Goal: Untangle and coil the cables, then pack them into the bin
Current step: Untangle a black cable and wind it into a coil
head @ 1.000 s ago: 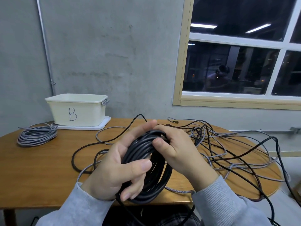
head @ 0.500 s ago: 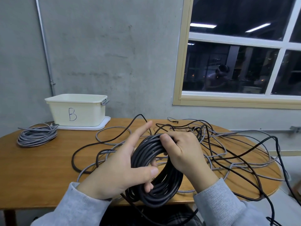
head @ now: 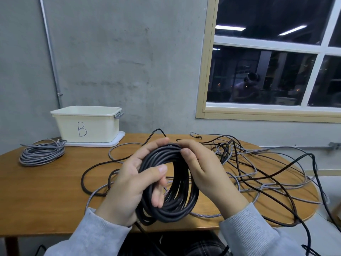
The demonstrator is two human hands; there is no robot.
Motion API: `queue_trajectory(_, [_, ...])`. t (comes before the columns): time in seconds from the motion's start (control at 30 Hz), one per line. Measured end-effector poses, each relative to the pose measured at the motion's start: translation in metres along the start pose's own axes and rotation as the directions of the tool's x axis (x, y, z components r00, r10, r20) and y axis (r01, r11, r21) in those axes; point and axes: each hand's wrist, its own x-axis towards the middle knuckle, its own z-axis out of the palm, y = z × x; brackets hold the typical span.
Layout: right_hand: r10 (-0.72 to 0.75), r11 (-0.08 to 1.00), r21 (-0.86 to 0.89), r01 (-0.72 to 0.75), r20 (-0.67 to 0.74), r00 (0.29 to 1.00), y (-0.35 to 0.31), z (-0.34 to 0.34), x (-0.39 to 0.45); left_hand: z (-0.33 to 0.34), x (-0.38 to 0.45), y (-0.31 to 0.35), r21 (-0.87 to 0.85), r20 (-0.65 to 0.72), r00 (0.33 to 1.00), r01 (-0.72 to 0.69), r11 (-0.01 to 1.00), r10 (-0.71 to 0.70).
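Note:
A thick coil of black cable (head: 177,196) hangs upright in front of me above the table's near edge. My left hand (head: 132,183) grips its left side, thumb across the front and fingers through the loop. My right hand (head: 204,172) pinches the top of the coil between thumb and fingers. A loose tangle of black and grey cables (head: 258,169) spreads over the right half of the table. The cream bin marked B (head: 86,124) stands on its lid at the back left. A coiled grey cable (head: 41,154) lies left of the bin.
The wooden table (head: 36,191) has a rounded right end; black cable hangs over that edge toward the floor. A concrete wall and a window are behind. Bare wood shows between the grey coil and my hands.
The coil has been turned and raised a little between my hands. My left fingers, stretched out half a second ago, now curl round the coil; my right hand shifted to its top.

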Motion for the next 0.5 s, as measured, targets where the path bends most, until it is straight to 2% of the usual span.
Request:
queue_trajectory(0.23, [-0.085, 0.958, -0.275, 0.076, -0.022, 0.996, 0.008, -0.008, 0.000, -0.007, 0.003, 0.013, -0.120, -0.166, 0.981, -0.126, 0.985, 0.105])
queue_trajectory(0.33, [-0.095, 0.920, -0.380, 0.092, 0.010, 0.995, 0.011, -0.011, 0.000, -0.007, 0.006, 0.017, -0.099, -0.303, 0.936, -0.216, 0.971, 0.178])
queue_trajectory(0.4, [0.009, 0.919, -0.395, 0.010, 0.045, 0.999, 0.011, -0.010, 0.002, -0.007, 0.007, 0.018, -0.065, -0.385, 0.895, -0.271, 0.960, 0.226])
queue_trajectory(0.5, [0.253, 0.925, -0.299, -0.234, 0.023, 0.967, 0.011, -0.012, 0.004, -0.012, 0.010, 0.016, -0.016, -0.523, 0.805, -0.338, 0.941, 0.280])
